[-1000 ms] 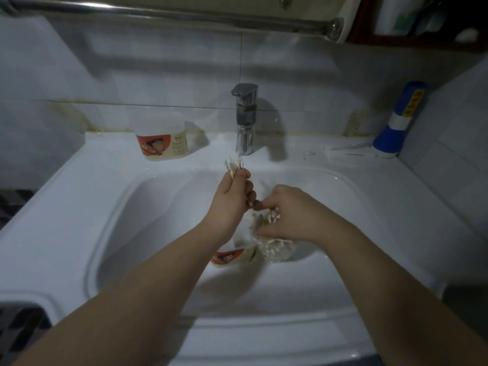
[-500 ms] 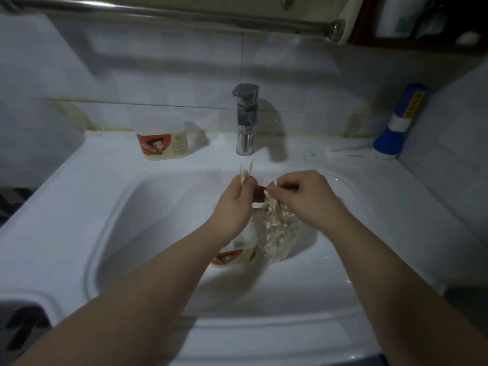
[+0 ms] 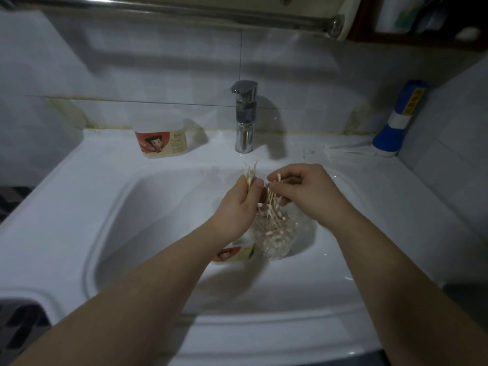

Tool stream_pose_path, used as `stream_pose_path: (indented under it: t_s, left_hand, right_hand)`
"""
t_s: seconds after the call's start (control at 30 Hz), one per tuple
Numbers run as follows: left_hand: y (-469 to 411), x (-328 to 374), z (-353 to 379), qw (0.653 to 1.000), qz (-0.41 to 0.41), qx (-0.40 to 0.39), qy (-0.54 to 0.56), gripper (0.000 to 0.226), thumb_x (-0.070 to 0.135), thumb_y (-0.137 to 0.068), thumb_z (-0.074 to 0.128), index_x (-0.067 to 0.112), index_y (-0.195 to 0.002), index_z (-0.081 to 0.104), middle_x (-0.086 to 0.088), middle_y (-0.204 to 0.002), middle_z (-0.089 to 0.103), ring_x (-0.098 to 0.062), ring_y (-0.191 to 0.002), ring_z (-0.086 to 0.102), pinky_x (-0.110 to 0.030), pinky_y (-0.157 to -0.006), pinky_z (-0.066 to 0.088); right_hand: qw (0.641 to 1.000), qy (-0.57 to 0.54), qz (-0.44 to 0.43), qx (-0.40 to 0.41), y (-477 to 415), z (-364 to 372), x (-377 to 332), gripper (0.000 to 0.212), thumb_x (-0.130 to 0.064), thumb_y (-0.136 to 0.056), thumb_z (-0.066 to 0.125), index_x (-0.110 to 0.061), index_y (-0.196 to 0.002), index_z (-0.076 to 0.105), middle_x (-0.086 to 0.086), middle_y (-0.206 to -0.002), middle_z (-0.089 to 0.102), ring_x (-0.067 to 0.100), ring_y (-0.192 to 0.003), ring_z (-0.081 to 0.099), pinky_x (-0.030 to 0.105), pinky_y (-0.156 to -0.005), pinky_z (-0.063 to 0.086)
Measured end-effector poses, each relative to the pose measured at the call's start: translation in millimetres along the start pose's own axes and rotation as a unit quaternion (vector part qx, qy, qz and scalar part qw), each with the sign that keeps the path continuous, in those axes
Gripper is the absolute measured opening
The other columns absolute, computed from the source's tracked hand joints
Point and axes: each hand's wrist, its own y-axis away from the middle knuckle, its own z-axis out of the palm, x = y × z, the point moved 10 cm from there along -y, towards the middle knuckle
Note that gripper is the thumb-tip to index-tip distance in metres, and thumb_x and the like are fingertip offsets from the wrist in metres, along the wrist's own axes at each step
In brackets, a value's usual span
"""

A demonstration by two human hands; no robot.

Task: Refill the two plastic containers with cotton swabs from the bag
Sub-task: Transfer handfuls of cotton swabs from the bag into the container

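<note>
Two bare hands over the basin of the white sink (image 3: 79,207), close together, not quite touching.

Left hand (image 3: 239,204): grips an upright bundle of cotton swabs (image 3: 250,174), fingers curled round the sticks, tips fanning out above the fist.

Right hand (image 3: 303,191): pinches a few swabs (image 3: 274,178) between thumb and forefinger, just beside the left thumb; other fingers curled under.

Clear plastic bag (image 3: 277,233): hangs below and between the hands, part filled with swabs, several sticks poking up out of its mouth toward the right hand. Cannot tell which fingers hold the bag's mouth; hidden behind both hands.

Container in the basin (image 3: 232,253): sits low under the left wrist, against the bag's left side. Shows only a strip of red-and-cream label; opening and contents blocked by the left forearm.

Container on the ledge (image 3: 161,140): stands upright at the back, left of the faucet (image 3: 244,117), well apart from the hands.

Chrome faucet: centred on the back ledge, just beyond the hands.

Blue-and-white torch (image 3: 398,120): stands in the right rear corner, leaning on the tiled wall. Loose swabs (image 3: 348,151) on the ledge just beside its base.

Metal rail (image 3: 184,11): runs along the wall above.
</note>
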Motion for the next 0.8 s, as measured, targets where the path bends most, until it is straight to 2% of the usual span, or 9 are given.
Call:
stream_pose_path:
  t_s: [0.1, 0.17, 0.27, 0.33, 0.43, 0.53, 0.6, 0.67, 0.8]
  left_hand:
    - [0, 1, 5, 0.999, 0.031, -0.021, -0.029, 0.029, 0.041, -0.108, 0.041, 0.016, -0.111, 0.054, 0.01, -0.093, 0.061, 0.003, -0.083, 0.058, -0.034, -0.082, 0.048]
    - [0, 5, 6, 0.998, 0.048, -0.031, -0.02, 0.031, 0.044, -0.104, 0.042, 0.016, -0.111, 0.053, 0.008, -0.095, 0.061, -0.002, -0.086, 0.059, -0.035, -0.083, 0.049]
    - [2, 12, 13, 0.994, 0.081, -0.065, -0.023, 0.026, 0.04, -0.101, 0.044, 0.018, -0.109, 0.055, -0.007, -0.104, 0.064, -0.022, -0.097, 0.064, -0.043, -0.088, 0.052]
    - [4, 15, 14, 0.993, 0.092, -0.069, -0.016, 0.013, 0.031, -0.104, 0.045, 0.022, -0.107, 0.054, 0.005, -0.099, 0.067, -0.012, -0.092, 0.065, -0.032, -0.083, 0.053]
    - [1, 12, 11, 0.995, 0.079, -0.056, 0.007, 0.023, 0.018, -0.109, 0.043, -0.004, -0.111, 0.048, 0.004, -0.085, 0.068, -0.01, -0.08, 0.066, -0.031, -0.075, 0.054]
    - [-3, 10, 3, 0.998, 0.056, -0.03, 0.027, 0.024, 0.018, -0.109, 0.042, -0.004, -0.11, 0.05, 0.002, -0.079, 0.063, -0.008, -0.072, 0.06, -0.025, -0.071, 0.048]
    - [-4, 4, -2, 0.998, 0.025, -0.007, 0.05, 0.021, 0.021, -0.109, 0.042, 0.008, -0.102, 0.057, 0.004, -0.079, 0.06, -0.008, -0.073, 0.058, -0.021, -0.073, 0.045]
    - [-5, -5, -6, 0.996, -0.012, 0.018, 0.092, 0.023, 0.023, -0.11, 0.041, 0.015, -0.1, 0.06, 0.005, -0.079, 0.059, -0.011, -0.076, 0.056, -0.027, -0.077, 0.044]
    - [-9, -22, -10, 0.953, -0.096, 0.057, 0.28, 0.016, 0.02, -0.11, 0.041, 0.015, -0.105, 0.057, 0.005, -0.072, 0.059, -0.013, -0.069, 0.056, -0.033, -0.073, 0.044]
  right_hand:
    - [0.997, -0.081, 0.005, 0.004, 0, 2, -1, 0.013, -0.016, -0.08, 0.082, -0.028, -0.085, 0.082, 0.005, -0.074, 0.076, 0.026, -0.068, 0.074, 0.031, -0.07, 0.062]
    - [0.993, -0.114, 0.013, 0.004, 0, 5, 1, 0.013, -0.017, -0.079, 0.081, -0.028, -0.085, 0.082, 0.006, -0.077, 0.076, 0.024, -0.067, 0.073, 0.028, -0.069, 0.06]
    - [0.991, -0.132, 0.021, 0.007, 0, 8, 4, 0.014, -0.015, -0.078, 0.081, -0.025, -0.087, 0.082, 0.01, -0.074, 0.074, 0.021, -0.063, 0.069, 0.028, -0.066, 0.058]
    - [0.99, -0.137, 0.025, 0.006, 0, 10, 5, 0.016, -0.013, -0.078, 0.081, -0.022, -0.09, 0.082, 0.009, -0.073, 0.073, 0.02, -0.063, 0.068, 0.03, -0.065, 0.058]
    - [0.979, -0.201, 0.031, 0.012, 0, 10, 7, 0.021, -0.009, -0.074, 0.081, -0.018, -0.093, 0.08, 0.009, -0.075, 0.072, 0.025, -0.068, 0.07, 0.03, -0.069, 0.059]
    - [0.971, -0.236, 0.029, 0.024, -2, 9, 8, 0.02, -0.002, -0.082, 0.079, -0.016, -0.097, 0.077, 0.014, -0.084, 0.076, 0.024, -0.081, 0.075, 0.029, -0.077, 0.06]
    - [0.985, -0.166, 0.023, 0.036, -2, 6, 7, 0.019, -0.005, -0.087, 0.077, -0.02, -0.098, 0.076, 0.011, -0.085, 0.078, 0.02, -0.082, 0.076, 0.027, -0.072, 0.059]
    - [0.999, -0.025, 0.007, 0.037, 0, 3, 3, 0.018, -0.015, -0.087, 0.077, -0.029, -0.098, 0.077, 0.003, -0.081, 0.077, 0.011, -0.076, 0.074, 0.024, -0.071, 0.058]
    - [0.977, 0.199, -0.004, -0.08, 9, 24, 2, 0.019, -0.038, -0.08, 0.081, -0.032, -0.098, 0.08, -0.013, -0.081, 0.074, 0.0, -0.076, 0.068, 0.016, -0.072, 0.05]
